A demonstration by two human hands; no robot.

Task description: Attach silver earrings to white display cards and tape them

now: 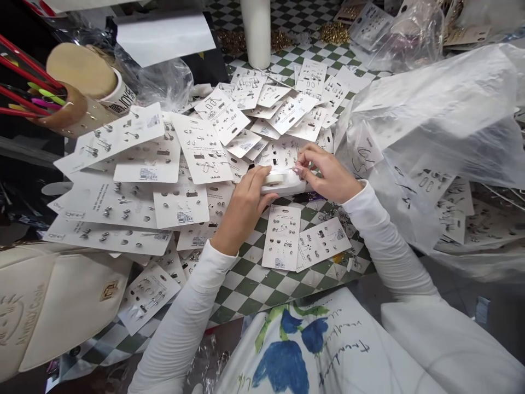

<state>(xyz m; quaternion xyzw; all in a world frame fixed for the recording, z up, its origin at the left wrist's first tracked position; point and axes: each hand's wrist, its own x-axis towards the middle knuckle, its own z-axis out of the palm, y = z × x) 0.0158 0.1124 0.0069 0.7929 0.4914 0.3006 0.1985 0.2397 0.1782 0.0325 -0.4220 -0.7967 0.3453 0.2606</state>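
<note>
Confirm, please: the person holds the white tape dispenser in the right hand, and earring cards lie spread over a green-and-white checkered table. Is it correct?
No: the head view shows the white tape dispenser in the left hand, not the right hand. The earring cards do lie spread over the green-and-white checkered table.

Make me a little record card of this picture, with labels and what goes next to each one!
Left hand: holds a tape dispenser
Right hand: pinched fingers at the dispenser's far end
Under the hands: earring cards, lots, overlapping
Table: green and white checks
Right side: plastic bag with more cards
</note>
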